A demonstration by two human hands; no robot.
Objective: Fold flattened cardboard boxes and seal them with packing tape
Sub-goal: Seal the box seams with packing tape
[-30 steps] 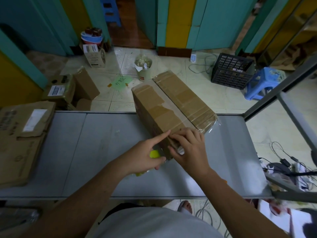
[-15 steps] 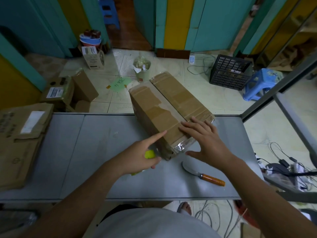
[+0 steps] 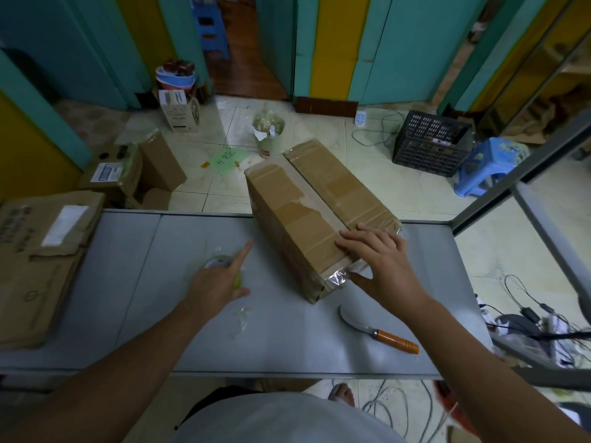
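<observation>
A folded brown cardboard box (image 3: 307, 212) lies on the grey metal table (image 3: 134, 282), its top seam covered with clear packing tape. My right hand (image 3: 380, 266) lies flat on the box's near end, fingers spread on top, thumb against the taped end face. Left of the box, apart from it, my left hand (image 3: 217, 282) holds a roll of clear tape (image 3: 219, 263) with a yellow-green core against the table, index finger pointing out. Most of the roll is hidden under the hand.
A knife with an orange handle (image 3: 380, 330) lies on the table near my right forearm. Flattened cardboard boxes (image 3: 41, 251) are stacked at the table's left end. On the floor beyond are cartons, a small bin, a black crate (image 3: 431, 143) and a blue stool (image 3: 489, 164).
My left hand has drawn the tape roll leftward, away from the box's corner. My right hand left the knife on the table and spread flat on the box's near end.
</observation>
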